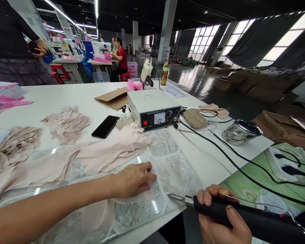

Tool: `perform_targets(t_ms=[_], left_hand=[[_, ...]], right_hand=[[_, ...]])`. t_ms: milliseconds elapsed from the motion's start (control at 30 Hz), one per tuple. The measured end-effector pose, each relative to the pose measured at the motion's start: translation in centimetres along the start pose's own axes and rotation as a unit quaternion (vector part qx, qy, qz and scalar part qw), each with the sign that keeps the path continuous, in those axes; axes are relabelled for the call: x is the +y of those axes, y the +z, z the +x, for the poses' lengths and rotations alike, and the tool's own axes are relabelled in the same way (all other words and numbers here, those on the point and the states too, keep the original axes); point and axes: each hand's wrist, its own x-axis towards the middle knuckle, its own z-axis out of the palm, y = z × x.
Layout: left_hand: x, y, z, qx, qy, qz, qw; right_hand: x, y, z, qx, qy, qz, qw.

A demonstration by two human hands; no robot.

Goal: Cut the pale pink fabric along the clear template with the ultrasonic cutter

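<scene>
My right hand (pixel 222 217) is wrapped around the thick black handle of an ultrasonic cutter (pixel 205 205). Its pointed metal tip aims left, near the edge of a clear plate (pixel 132 217) with rounded grey, scratched panels. On that plate, my left hand (pixel 136 179) is closed with bent fingers, at a thin beige fabric piece (pixel 149 194) partly hidden beneath it. Long layered strips of beige fabric (pixel 106 152) run across the plate behind my left forearm. Cutter tip and left hand are apart.
A white control box (pixel 160 115) with dial stands behind the plate; black cables (pixel 218 145) run right. Around lie a phone (pixel 105 126), fabric heaps (pixel 68 125), cardboard templates (pixel 195 118) and a steel mug (pixel 241 132). One person (pixel 15 44) stands left; another (pixel 120 57) sits sewing.
</scene>
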Motion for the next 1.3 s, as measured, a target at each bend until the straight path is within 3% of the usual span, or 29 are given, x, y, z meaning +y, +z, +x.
perform_targets(t_ms=[200,400,600,700,1133,1300], left_hand=[[-1.4,-0.8,0.7,-0.029,0.023,-0.071,0.997],[-0.5,-0.4,3.3,0.055,0.016,-0.099,0.993],[-3.1,0.6,1.9,0.081,0.124,-0.07,0.986],[-3.9,1.8,1.2,0.105,0.127,-0.009,0.986],[-2.8,3.4,0.8,0.148,0.099,0.058,0.982],[-1.9,2.6,0.9,0.152,0.121,0.041,0.98]], right_hand=[[0.1,-0.6,-1.0,-0.023,0.037,0.031,0.999],[0.2,-0.8,0.0,-0.018,-0.026,0.02,0.999],[0.0,-0.7,0.5,-0.004,-0.078,0.001,0.997],[0.4,-0.7,0.5,0.012,-0.081,0.008,0.997],[0.9,-0.3,0.4,0.035,-0.098,0.012,0.994],[1.0,0.1,0.4,0.06,-0.081,0.021,0.995]])
